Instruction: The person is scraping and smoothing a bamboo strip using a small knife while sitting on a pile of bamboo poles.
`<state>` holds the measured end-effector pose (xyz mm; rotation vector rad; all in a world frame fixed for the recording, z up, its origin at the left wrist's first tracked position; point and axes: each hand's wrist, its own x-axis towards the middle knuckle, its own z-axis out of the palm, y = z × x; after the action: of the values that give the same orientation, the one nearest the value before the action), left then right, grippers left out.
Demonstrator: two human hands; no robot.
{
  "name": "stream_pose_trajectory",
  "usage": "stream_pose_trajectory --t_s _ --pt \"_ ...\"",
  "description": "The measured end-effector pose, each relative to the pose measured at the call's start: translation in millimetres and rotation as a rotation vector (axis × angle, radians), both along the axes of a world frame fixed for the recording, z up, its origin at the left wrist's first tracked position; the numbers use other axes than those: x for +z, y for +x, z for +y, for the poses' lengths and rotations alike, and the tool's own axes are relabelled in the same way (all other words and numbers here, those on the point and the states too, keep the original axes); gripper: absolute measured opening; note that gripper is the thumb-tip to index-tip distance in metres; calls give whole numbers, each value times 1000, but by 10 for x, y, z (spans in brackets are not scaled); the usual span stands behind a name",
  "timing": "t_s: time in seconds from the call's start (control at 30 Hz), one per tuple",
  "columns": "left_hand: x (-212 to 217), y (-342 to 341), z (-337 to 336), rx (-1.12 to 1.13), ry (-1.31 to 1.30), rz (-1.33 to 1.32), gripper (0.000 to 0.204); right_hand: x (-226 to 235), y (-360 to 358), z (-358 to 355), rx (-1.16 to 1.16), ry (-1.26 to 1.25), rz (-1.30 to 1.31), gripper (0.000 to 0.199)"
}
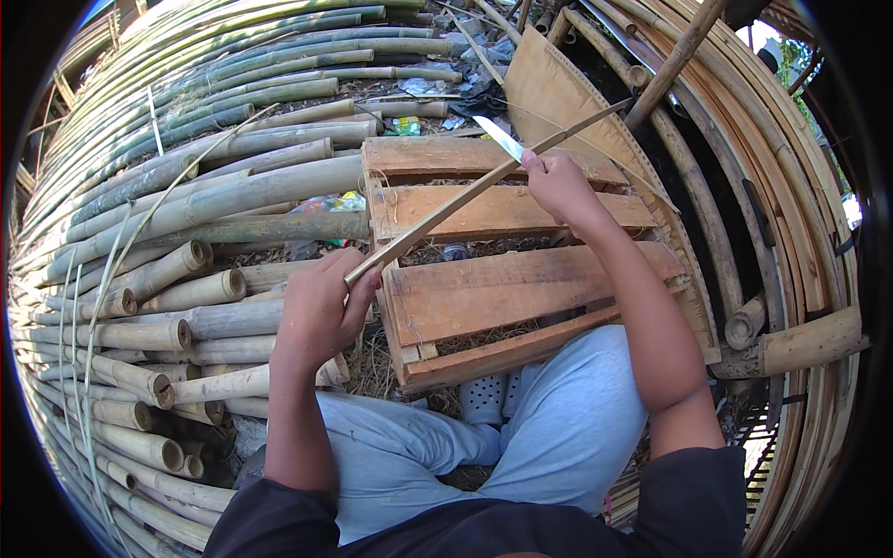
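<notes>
Your long, straight brown strip (437,221) slants above the slatted tabletop (521,290), from its left edge past its far edge, where your bright-bladed knife (499,138) points away and leftward.

The strip (446,212) is tan-brown, the knife blade (501,139) silver-white; the wooden slats (530,290) orange-brown, the trousers (577,418) pale blue, the shirt (693,493) black, the shoes (480,400) grey dotted with dark holes, the bamboo poles (279,190) grey-tan to green

No readable text, labels or numbers.
</notes>
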<state>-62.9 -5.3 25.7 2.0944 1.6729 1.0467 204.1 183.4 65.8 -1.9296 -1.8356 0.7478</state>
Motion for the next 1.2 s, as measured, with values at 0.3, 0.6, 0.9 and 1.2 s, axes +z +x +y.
stream_pose_trajectory --t_s 0.3,0.6,0.9,1.2 --pt "-22 107 72 -8 -12 -338 18 -18 80 122 -26 -117 83 53" --pt "-31 144 65 -54 14 -383 19 32 31 69 -48 -85 128 49" --pt "-60 154 75 -57 24 -371 21 6 -69 -44 -18 -36 79 52" --pt "-106 165 52 -34 24 -354 21 69 -174 -154 18 -22 22 51"
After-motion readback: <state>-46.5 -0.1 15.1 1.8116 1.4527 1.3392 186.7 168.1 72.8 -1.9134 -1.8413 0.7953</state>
